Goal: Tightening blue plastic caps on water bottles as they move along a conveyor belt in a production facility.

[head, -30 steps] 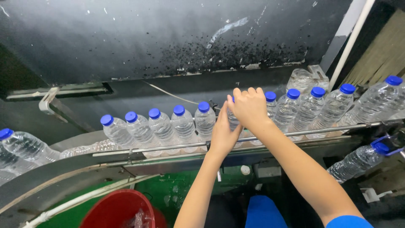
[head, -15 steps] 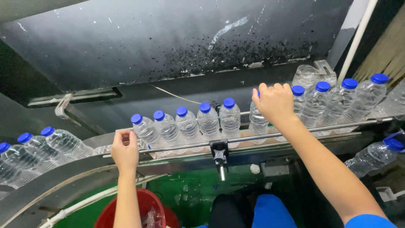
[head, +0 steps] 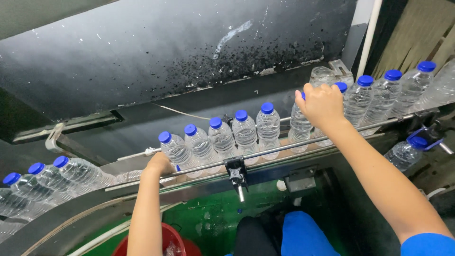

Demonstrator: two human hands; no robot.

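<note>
A row of clear water bottles with blue caps (head: 245, 135) stands on a curved conveyor behind a metal guide rail (head: 284, 149). My left hand (head: 159, 165) reaches over the rail at the left end of this row. It is curled around the neck of a clear bottle lying on its side (head: 127, 177). My right hand (head: 323, 105) is cupped over the top of an upright bottle (head: 299, 127). More bottles (head: 385, 95) queue right behind that hand. Another group (head: 71, 173) leans at the far left.
A black rail clamp (head: 235, 169) hangs below the middle of the rail. A red bucket (head: 167, 239) sits on the green floor. One bottle (head: 406, 151) lies lower at the right. A dark, speckled panel (head: 189, 52) rises behind the conveyor.
My left hand moved from beside my right hand down and left to the lying bottle at the rail. My right hand stayed on the bottle tops while the view shifted left.
</note>
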